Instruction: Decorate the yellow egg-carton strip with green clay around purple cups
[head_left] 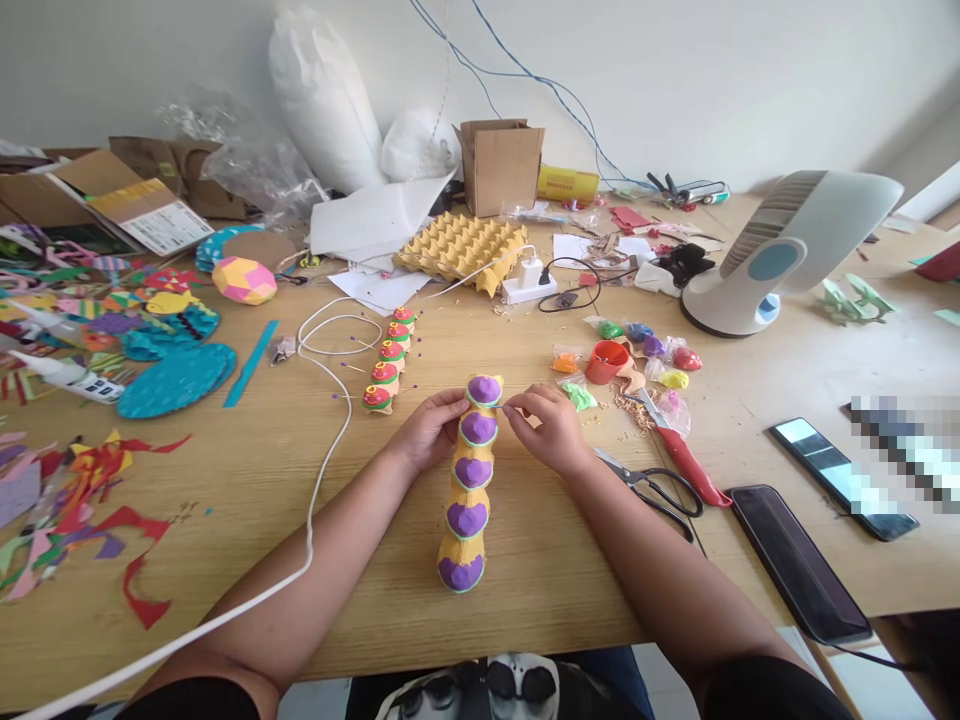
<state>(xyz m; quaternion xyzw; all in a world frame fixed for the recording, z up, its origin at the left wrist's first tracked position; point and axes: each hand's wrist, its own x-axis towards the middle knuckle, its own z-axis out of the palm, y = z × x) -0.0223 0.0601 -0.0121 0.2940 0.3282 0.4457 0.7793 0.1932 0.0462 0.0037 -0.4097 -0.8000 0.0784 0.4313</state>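
A yellow egg-carton strip [470, 497] with purple clay caps edged in light green lies lengthwise in front of me. My left hand [431, 428] is closed on the left side of its far end, thumb and fingertips at the carton. At the right of that same end, my right hand [551, 425] pinches a thin stick-like piece [499, 406] that points at the far purple cap. Its tip and exact kind are too small to make out. Beyond my left hand stands a second carton strip [385, 372] with red and green clay caps and thin pins sticking out sideways.
Bags of coloured clay surround a red cup [607, 361] at right, near black scissors [656, 485] and a red-handled knife [690, 465]. Phones [799, 560] lie further right. A white cable [330, 460] crosses the left side. A fan [780, 255] and an egg tray [461, 247] stand behind.
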